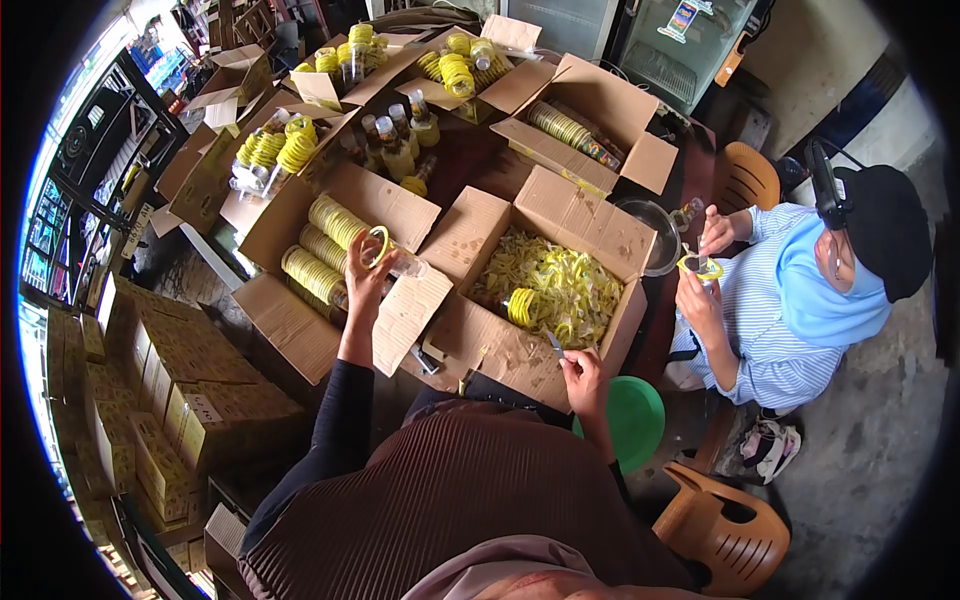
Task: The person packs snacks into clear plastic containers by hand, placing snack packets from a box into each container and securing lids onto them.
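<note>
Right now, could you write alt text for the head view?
The left hand holds a yellow ring, the right hand a thin grey tool, over open brown cardboard boxes of yellow rings and loose pieces; another person in striped blue works nearby.

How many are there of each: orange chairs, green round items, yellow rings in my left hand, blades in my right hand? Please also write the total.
Yellow ring in left hand: 1
Small blade in right hand: 1
Orange chairs: 2
Green round item: 1
Total: 5
</note>
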`<state>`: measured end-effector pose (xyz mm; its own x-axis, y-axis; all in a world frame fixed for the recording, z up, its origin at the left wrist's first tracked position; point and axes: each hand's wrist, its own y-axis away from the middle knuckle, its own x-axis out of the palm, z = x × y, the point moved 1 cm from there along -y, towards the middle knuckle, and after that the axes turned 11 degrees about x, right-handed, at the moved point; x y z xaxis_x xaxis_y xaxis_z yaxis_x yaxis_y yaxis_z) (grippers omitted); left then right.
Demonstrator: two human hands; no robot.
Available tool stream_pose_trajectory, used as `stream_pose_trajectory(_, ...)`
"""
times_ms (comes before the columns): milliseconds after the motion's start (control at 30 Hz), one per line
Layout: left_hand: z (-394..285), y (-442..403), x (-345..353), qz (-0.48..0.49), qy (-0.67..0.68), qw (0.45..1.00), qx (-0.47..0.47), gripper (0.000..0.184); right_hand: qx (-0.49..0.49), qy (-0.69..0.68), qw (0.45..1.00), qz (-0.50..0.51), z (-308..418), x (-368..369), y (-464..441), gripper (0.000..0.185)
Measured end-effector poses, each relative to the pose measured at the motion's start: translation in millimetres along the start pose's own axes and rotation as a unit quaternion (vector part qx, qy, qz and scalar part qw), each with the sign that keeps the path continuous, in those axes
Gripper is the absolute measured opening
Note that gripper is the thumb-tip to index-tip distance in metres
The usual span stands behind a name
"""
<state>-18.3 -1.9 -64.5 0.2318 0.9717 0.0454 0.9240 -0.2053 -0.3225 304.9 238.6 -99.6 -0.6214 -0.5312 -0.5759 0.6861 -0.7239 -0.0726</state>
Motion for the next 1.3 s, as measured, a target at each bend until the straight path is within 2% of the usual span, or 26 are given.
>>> stream_pose_trajectory(133,-7.9,15.3,8.6,0.042,0.029,0.999,0.013,0.066,-0.002,0.012,1.000,-0.008,3.0,-2.2,3.0,0.013)
stream_pose_trajectory(267,-10.1,45.9,24.7,0.133,0.085,0.986,-0.050,0.062,0.004,0.012,1.000,-0.006,0.3,-0.4,7.2,0.012)
stream_pose_trajectory(367,-0.8,71.8,32.4,0.188,0.037,0.979,-0.075,0.065,0.003,0.018,1.000,-0.002,1.7,0.8,10.5,0.011)
stream_pose_trajectory(433,-1.8,90.3,40.3,0.193,0.063,0.972,-0.116,0.068,-0.001,0.021,1.000,-0.003,2.5,0.5,12.4,0.011)
stream_pose_trajectory(500,-1.6,100.3,42.6,0.203,0.050,0.973,-0.101,0.069,0.001,0.037,0.999,0.002,3.6,0.3,15.4,0.012)
stream_pose_trajectory(700,-6.0,85.4,39.9,0.135,0.072,0.984,-0.092,0.068,0.005,0.030,0.999,0.017,3.9,3.6,19.8,0.011)
stream_pose_trajectory(833,-10.3,61.0,45.1,0.130,0.030,0.990,-0.034,0.067,-0.009,0.042,0.999,0.028,4.2,8.9,19.7,0.011)
stream_pose_trajectory(1000,-13.7,46.7,51.1,0.111,0.019,0.994,-0.010,0.067,-0.003,0.045,0.998,0.038,-3.1,13.3,17.3,0.012)
stream_pose_trajectory(1100,-13.2,45.2,51.7,0.092,0.050,0.994,-0.033,0.066,-0.012,0.053,0.998,0.038,-1.5,13.3,16.2,0.012)
stream_pose_trajectory(1267,-8.6,44.4,49.1,0.100,0.027,0.994,-0.042,0.061,0.015,0.050,0.997,0.054,-2.7,20.5,18.2,0.011)
stream_pose_trajectory(1300,-4.3,44.2,49.6,0.088,0.065,0.992,-0.061,0.059,0.027,0.059,0.996,0.066,-2.8,21.1,18.7,0.011)
